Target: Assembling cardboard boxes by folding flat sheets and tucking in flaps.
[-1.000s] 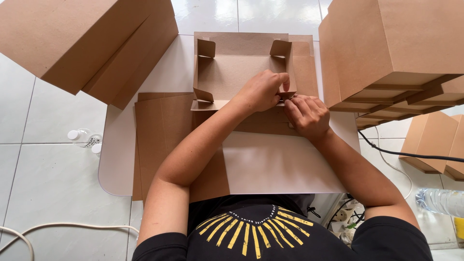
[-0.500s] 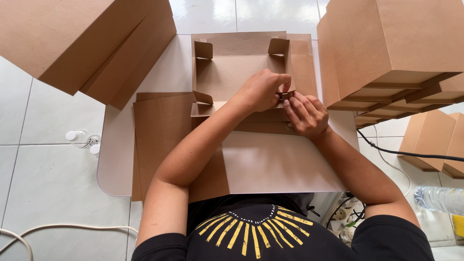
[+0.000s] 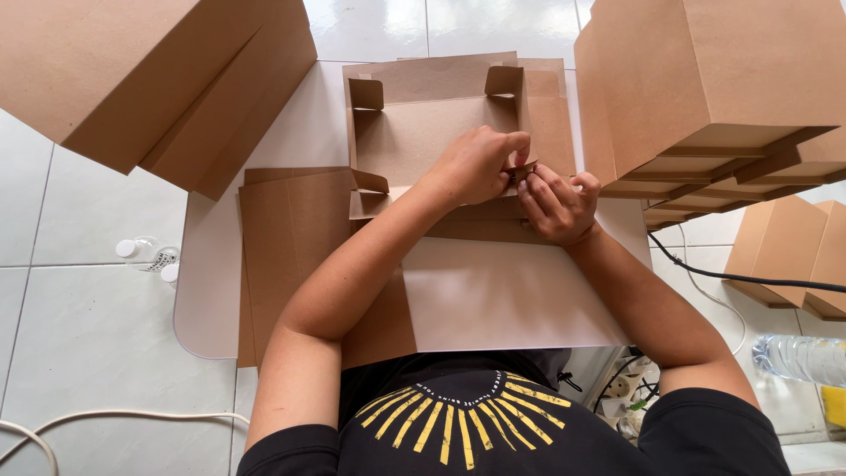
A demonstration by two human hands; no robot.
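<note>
1. a half-folded brown cardboard box (image 3: 432, 132) is seen lying on the white desk (image 3: 493, 300), with its base flat and its four corner tabs standing up; it serves as the landmark below.
2. the left hand (image 3: 476, 163) is laid over the box's near right corner, fingers curled and thumb raised, pinching the small corner tab (image 3: 522, 170) there.
3. the right hand (image 3: 557, 204) is held just beside that same corner, on the near side, its fingertips pressed together against the tab; the two hands are touching.
4. a stack of flat cardboard blanks (image 3: 291, 247) is found left of and nearer than the box, partly covered by the left forearm.
5. finished boxes (image 3: 705, 79) are piled right of the box, and a large closed box (image 3: 150, 79) is set to its left, beyond the desk's edge.
6. small white bottles (image 3: 145, 256) are seen on the tiled floor well left of the box, a black cable (image 3: 731, 275) to its right, and a clear water bottle (image 3: 797, 357) farther right and nearer.
7. as a judgement: the tab could be creased or torn if it were forced at an angle, and the near wall could spring flat if the pinch were loosened before the tab is seated; how far it is seated cannot be told, being hidden by the fingers.
</note>
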